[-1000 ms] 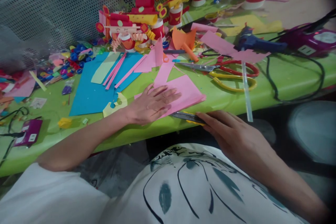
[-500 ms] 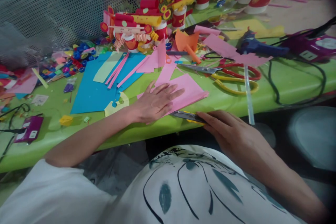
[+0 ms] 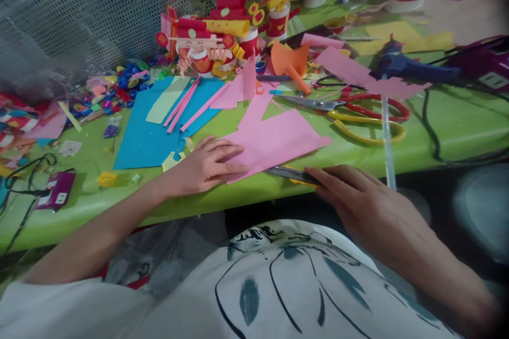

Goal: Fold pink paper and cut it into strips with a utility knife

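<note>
My left hand point(image 3: 207, 167) lies with its fingers stretched out over the left end of a pink paper sheet point(image 3: 278, 140). The fingers touch the paper and cover part of its edge. By the table's front edge, my right hand point(image 3: 353, 190) is closed around a utility knife point(image 3: 292, 174) with a dark, metallic front part and some yellow. Its tip points left, close to the sheet's lower edge; the rest of the knife is hidden in my fingers. Above my left hand, a blue sheet point(image 3: 147, 127) carries thin pink paper strips point(image 3: 181, 106) and a pale green strip point(image 3: 165, 100).
Scissors point(image 3: 338, 108) with red and yellow handles lie right of the pink sheet. Behind them rests a blue glue gun point(image 3: 413, 66) with a clear glue stick point(image 3: 387, 143). Decorated paper cups point(image 3: 201, 62) stand at the back. A purple box point(image 3: 58, 190) with a cord sits left.
My left hand has slid left across the pink paper, uncovering more of it. My right hand still holds the knife in about the same place by the sheet. The view has shifted slightly.
</note>
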`<control>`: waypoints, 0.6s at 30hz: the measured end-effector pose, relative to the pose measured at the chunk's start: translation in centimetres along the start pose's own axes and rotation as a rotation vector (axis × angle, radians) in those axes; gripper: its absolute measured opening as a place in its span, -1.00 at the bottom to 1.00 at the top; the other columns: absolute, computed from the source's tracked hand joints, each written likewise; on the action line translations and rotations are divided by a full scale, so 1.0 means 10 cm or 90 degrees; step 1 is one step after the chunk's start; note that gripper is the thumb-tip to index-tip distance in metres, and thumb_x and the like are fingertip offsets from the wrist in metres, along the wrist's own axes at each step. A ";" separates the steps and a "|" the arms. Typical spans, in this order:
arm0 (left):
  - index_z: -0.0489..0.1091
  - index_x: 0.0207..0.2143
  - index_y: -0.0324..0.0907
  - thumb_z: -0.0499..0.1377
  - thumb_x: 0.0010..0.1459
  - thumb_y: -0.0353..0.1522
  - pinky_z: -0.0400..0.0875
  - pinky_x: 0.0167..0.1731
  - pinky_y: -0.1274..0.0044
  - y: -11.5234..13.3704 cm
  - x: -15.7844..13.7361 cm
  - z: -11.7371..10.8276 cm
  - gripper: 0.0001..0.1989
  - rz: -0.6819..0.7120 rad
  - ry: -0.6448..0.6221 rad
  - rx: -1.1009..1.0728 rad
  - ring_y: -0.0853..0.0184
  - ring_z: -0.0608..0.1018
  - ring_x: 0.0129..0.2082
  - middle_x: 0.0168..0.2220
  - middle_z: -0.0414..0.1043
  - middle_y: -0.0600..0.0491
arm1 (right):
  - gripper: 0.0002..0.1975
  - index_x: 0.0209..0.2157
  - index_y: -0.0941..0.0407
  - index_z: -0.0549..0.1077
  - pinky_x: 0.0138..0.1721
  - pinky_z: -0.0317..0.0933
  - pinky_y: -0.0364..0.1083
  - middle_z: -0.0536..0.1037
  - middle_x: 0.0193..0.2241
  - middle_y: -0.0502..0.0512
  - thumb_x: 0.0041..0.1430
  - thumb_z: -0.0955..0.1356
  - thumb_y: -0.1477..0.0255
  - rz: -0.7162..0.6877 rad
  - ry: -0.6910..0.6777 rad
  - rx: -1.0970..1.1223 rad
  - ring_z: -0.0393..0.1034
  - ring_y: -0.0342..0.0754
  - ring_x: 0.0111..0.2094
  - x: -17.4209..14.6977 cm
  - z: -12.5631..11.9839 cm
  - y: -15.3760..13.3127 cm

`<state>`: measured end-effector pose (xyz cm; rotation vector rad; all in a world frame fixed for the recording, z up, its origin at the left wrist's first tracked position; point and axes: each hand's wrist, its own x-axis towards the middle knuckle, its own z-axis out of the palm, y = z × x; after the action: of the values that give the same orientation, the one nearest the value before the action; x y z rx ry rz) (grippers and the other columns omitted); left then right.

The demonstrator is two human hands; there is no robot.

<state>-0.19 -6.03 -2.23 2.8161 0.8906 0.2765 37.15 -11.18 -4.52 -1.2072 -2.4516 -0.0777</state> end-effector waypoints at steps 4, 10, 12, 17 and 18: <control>0.36 0.44 0.21 0.12 0.54 -0.28 0.23 0.41 0.07 -0.06 -0.10 0.11 -0.52 -0.007 -0.011 0.001 0.04 0.36 0.42 0.49 0.32 -0.04 | -0.65 0.20 0.15 0.52 -0.41 0.43 -0.02 0.66 -0.05 0.17 0.49 0.31 0.40 -0.006 0.008 -0.011 0.61 0.05 -0.24 0.01 -0.01 0.00; 0.40 0.41 0.19 0.07 0.57 -0.19 0.18 0.44 0.06 -0.07 -0.08 0.16 -0.56 -0.022 -0.011 -0.011 0.05 0.30 0.45 0.51 0.29 0.00 | -0.64 0.21 0.16 0.52 -0.41 0.44 -0.02 0.65 -0.05 0.18 0.48 0.31 0.42 -0.014 -0.007 0.001 0.61 0.05 -0.23 0.04 -0.01 -0.02; 0.42 0.40 0.18 0.06 0.57 -0.18 0.19 0.43 0.05 -0.07 -0.08 0.17 -0.56 -0.021 -0.009 -0.007 0.04 0.30 0.44 0.51 0.29 -0.01 | -0.64 0.22 0.16 0.51 -0.37 0.46 -0.02 0.64 -0.05 0.17 0.48 0.31 0.41 -0.015 -0.011 0.017 0.61 0.04 -0.23 0.04 -0.01 -0.02; 0.41 0.41 0.19 0.04 0.58 -0.17 0.20 0.42 0.04 -0.08 -0.07 0.18 -0.56 -0.016 -0.015 0.000 0.03 0.31 0.43 0.51 0.29 -0.02 | -0.63 0.23 0.16 0.50 -0.35 0.45 -0.04 0.64 -0.04 0.19 0.49 0.30 0.41 -0.029 -0.013 0.035 0.61 0.03 -0.22 0.05 -0.02 -0.03; 0.41 0.41 0.19 0.05 0.58 -0.18 0.19 0.42 0.04 -0.08 -0.07 0.18 -0.56 -0.016 -0.016 -0.003 0.03 0.31 0.43 0.51 0.29 -0.02 | -0.63 0.24 0.16 0.49 -0.34 0.45 -0.04 0.64 -0.04 0.19 0.49 0.30 0.41 -0.033 -0.014 0.040 0.60 0.03 -0.22 0.06 -0.01 -0.03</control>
<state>-0.82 -5.98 -4.20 2.7953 0.9175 0.2383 36.64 -10.98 -4.13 -1.1247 -2.4859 -0.0025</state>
